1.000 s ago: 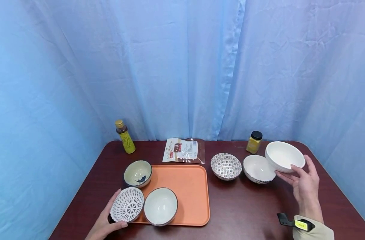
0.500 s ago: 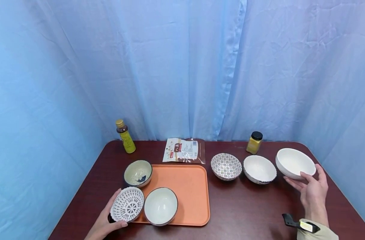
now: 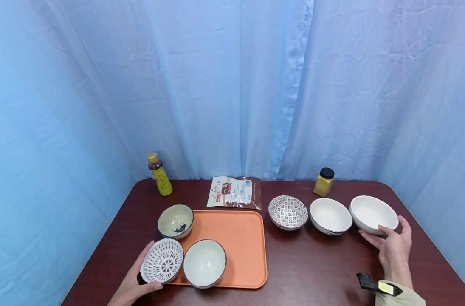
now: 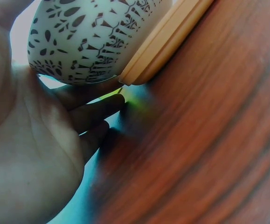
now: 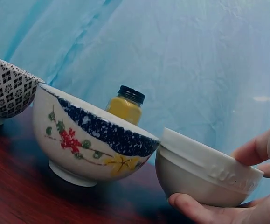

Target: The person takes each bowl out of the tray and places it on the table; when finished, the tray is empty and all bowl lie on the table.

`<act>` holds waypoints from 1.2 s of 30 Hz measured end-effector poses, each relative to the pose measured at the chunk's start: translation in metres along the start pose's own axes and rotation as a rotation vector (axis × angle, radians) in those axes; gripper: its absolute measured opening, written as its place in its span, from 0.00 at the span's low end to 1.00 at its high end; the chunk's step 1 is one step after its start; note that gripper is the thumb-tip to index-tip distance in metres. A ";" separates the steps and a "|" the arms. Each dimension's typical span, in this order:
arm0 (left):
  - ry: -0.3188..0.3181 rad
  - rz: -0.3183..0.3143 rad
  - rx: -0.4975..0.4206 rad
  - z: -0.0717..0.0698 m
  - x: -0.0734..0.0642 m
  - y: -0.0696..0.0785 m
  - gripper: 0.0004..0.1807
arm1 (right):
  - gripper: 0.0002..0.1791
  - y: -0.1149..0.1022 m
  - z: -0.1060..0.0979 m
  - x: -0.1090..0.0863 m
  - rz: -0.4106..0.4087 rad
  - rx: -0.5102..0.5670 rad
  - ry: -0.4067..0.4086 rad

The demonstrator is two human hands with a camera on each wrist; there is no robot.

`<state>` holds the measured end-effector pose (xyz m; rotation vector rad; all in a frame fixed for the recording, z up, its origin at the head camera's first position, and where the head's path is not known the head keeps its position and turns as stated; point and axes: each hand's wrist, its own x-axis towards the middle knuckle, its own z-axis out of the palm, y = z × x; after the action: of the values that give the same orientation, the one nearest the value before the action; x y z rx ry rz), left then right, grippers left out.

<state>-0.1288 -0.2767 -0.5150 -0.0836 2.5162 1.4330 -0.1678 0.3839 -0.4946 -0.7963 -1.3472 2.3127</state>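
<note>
At the table's right side my right hand (image 3: 395, 247) grips a plain white bowl (image 3: 371, 211), thumb at the rim and fingers beneath. In the right wrist view this bowl (image 5: 202, 170) appears beside a floral bowl (image 5: 86, 140) with a dark blue speckled band. My left hand (image 3: 132, 281) holds a white bowl with a black leaf-like pattern (image 3: 162, 260), thumb in front and fingers along its far left side. That patterned bowl (image 4: 88, 42) leans over the edge of the orange tray (image 3: 241, 250). A cream bowl (image 3: 204, 262) stands right beside it on the tray.
A pale green bowl with a blue motif (image 3: 176, 222) sits at the tray's back left corner. Behind are a yellow-labelled bottle (image 3: 162, 178), a food packet (image 3: 234, 192) and a black-lidded jar (image 3: 324, 182). A lattice-patterned bowl (image 3: 288, 212) stands right of the tray.
The right hand has carried the plain white bowl rightward and down, from over the floral bowl to the spot at its right. The left hand and its bowl look unchanged.
</note>
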 end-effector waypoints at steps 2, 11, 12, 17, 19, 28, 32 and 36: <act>0.001 0.004 -0.002 0.000 0.000 0.000 0.64 | 0.41 0.001 0.000 0.000 -0.002 -0.012 0.011; 0.005 -0.003 0.007 0.000 0.000 -0.001 0.64 | 0.38 0.004 -0.002 0.000 0.019 -0.018 0.019; 0.005 -0.004 0.009 0.000 0.000 -0.001 0.64 | 0.38 0.004 -0.003 0.000 0.020 -0.022 0.018; 0.004 -0.017 0.014 0.000 0.001 -0.002 0.64 | 0.39 0.006 -0.007 0.001 0.033 -0.057 -0.013; 0.001 -0.022 0.011 0.000 0.001 -0.002 0.64 | 0.40 0.007 -0.011 0.001 0.037 -0.091 -0.051; -0.002 0.009 0.005 -0.001 0.002 -0.001 0.63 | 0.46 -0.002 -0.022 -0.004 0.040 -0.329 -0.210; 0.000 0.024 0.005 -0.001 0.001 -0.002 0.62 | 0.48 -0.017 -0.021 -0.012 0.041 -0.534 -0.147; 0.001 0.012 0.005 -0.001 0.001 -0.001 0.62 | 0.50 -0.034 -0.020 -0.025 -0.002 -0.782 -0.088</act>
<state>-0.1299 -0.2779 -0.5162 -0.0681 2.5257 1.4314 -0.1351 0.4005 -0.4657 -0.8926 -2.3289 1.7966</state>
